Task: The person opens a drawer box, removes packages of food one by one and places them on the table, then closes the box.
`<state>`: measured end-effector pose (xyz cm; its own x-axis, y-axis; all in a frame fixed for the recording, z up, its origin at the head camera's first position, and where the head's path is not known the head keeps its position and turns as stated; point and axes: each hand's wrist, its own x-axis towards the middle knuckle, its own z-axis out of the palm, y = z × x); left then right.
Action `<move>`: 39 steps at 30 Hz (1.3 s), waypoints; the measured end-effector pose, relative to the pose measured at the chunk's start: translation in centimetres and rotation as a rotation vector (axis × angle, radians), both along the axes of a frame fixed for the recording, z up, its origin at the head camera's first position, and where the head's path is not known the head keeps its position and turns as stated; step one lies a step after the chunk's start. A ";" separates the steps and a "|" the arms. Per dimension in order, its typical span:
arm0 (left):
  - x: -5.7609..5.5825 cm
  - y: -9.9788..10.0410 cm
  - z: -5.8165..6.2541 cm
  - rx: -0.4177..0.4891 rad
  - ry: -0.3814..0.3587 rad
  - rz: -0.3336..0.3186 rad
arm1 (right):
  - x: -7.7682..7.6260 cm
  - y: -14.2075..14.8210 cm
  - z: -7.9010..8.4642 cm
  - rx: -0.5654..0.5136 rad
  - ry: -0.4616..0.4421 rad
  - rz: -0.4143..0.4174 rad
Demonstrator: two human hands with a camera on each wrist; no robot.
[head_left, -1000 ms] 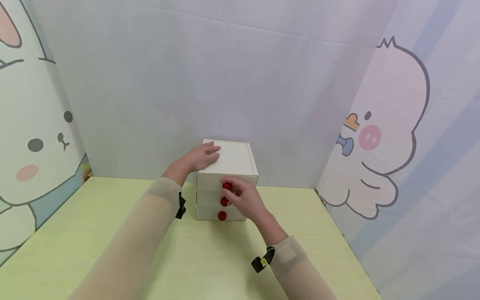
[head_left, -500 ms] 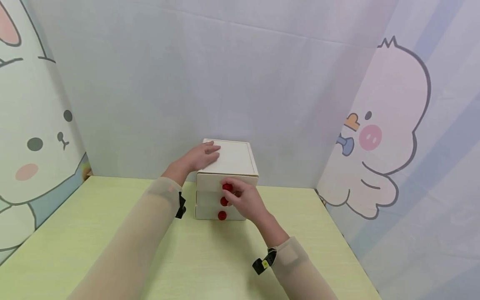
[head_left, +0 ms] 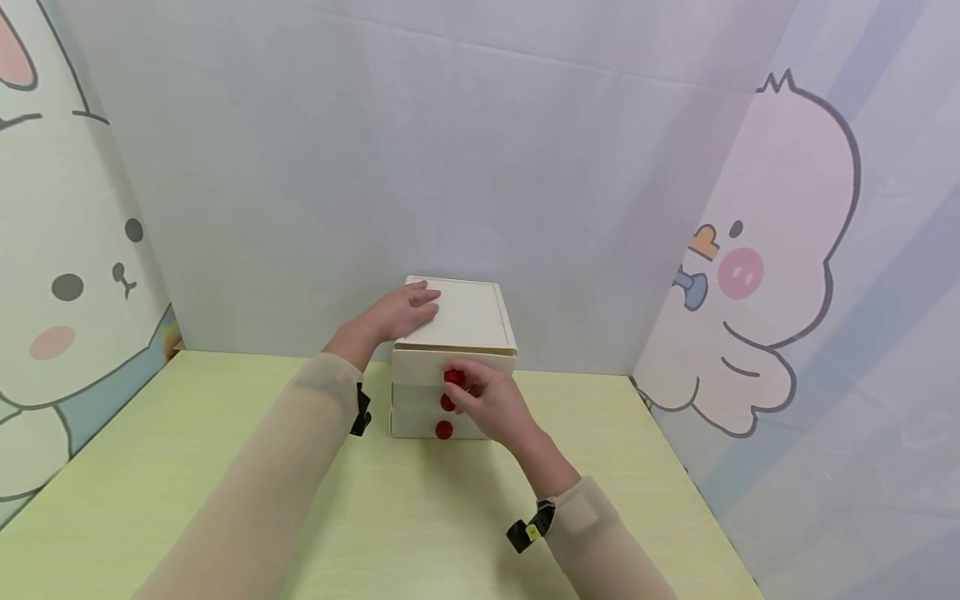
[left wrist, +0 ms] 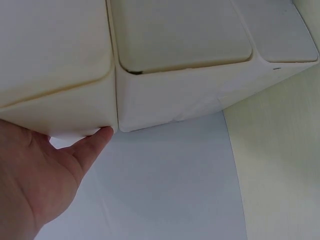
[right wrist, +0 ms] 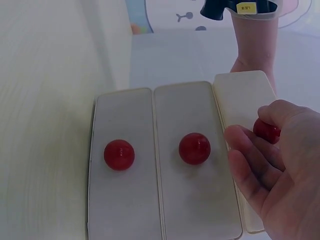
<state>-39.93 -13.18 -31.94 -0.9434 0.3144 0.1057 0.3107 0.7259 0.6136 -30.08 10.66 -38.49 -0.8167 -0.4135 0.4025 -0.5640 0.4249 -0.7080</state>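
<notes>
A small white chest of drawers (head_left: 472,310) stands at the back of the table, with three drawers stacked one above another. My left hand (head_left: 395,315) rests on its top at the left side, fingers extended; in the left wrist view the thumb (left wrist: 95,146) lies along the edge. With finger and thumb, my right hand (head_left: 497,404) pinches the red round knob (right wrist: 265,131) of the top drawer (head_left: 418,367). That drawer sticks out slightly, leaving a thin gap under the chest's top. The middle knob (right wrist: 194,148) and bottom knob (right wrist: 119,155) are untouched, their drawers pushed in.
The pale yellow-green table (head_left: 390,525) spreads in front of the chest and to both sides. Close behind hangs a plain grey-white curtain (head_left: 360,167). Side panels carry a cartoon rabbit (head_left: 67,208) and a cartoon duck (head_left: 795,192).
The top drawer has slid a little toward me, drawn by the right hand on its knob, and a gap has appeared below the chest's top. The left hand stays in place.
</notes>
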 end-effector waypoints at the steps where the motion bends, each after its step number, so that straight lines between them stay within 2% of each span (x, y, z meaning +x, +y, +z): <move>1: 0.0 0.0 0.0 0.000 0.000 -0.002 | 0.1 0.0 0.0 0.000 0.001 0.001; 20: 0.0 -0.1 -0.3 0.007 -0.014 0.001 | 1.6 0.3 -0.3 0.000 -0.005 0.037; 39: -0.1 -0.1 -0.2 0.014 -0.009 0.012 | 2.5 0.6 -0.7 -0.013 0.047 0.050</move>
